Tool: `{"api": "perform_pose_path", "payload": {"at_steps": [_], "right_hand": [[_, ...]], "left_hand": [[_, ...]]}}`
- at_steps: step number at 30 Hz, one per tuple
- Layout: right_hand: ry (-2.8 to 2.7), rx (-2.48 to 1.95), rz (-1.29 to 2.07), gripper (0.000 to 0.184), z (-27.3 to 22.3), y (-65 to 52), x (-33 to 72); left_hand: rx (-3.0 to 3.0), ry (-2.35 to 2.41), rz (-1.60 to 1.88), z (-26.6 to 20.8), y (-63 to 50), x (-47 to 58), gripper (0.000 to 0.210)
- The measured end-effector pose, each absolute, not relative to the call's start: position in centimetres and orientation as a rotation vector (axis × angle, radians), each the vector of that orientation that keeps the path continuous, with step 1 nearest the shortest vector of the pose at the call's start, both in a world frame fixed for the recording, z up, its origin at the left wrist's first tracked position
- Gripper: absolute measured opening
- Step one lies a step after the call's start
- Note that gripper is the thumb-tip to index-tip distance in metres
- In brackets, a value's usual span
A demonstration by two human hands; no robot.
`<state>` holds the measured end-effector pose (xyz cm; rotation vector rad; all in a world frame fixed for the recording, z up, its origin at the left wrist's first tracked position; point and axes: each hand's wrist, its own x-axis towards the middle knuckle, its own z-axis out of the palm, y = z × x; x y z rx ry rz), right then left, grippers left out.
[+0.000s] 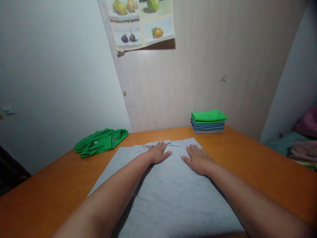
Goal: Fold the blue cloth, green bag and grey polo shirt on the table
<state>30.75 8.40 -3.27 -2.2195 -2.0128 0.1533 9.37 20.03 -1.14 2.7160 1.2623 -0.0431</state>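
A grey garment (170,191), perhaps a shirt, lies spread on the orange table with its far edge toward the wall. My left hand (158,153) rests on it near that far edge, fingers stretched out and palm down, beside a dark curved line in the cloth. Farther right, my right hand (198,160) lies flat on the same cloth, its fingers slightly spread near the far right corner. Neither hand grips the fabric. My forearms cover parts of the garment's left and right sides.
On the orange table (255,165), a crumpled green garment (101,142) lies at the back left. A stack of folded cloths (208,122), green, blue and checked, stands at the back right against the wall. More fabrics (302,145) are heaped beyond the table's right edge.
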Motion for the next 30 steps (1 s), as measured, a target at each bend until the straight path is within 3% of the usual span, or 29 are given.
{"api": "perform_pose_path", "payload": {"at_steps": [6,16,23,30], "right_hand": [[-2.018,-2.205,0.174,0.086,-3.1,8.3,30.7],[-2.028,-2.209,0.176,0.087,-2.9,8.3,30.7],[-2.043,-2.217,0.184,0.088,-2.8,8.4,30.8],[-2.034,-2.238,0.174,0.087,-3.5,8.8,31.0]], "left_hand": [[2.845,1.228,0.234,-0.8,20.1,12.0,0.074],[2.774,1.155,-0.03,-1.5,19.1,13.4,0.082],[2.839,1.17,0.208,0.5,18.3,11.2,0.075],[2.719,1.548,0.082,0.4,16.7,3.4,0.078]]}}
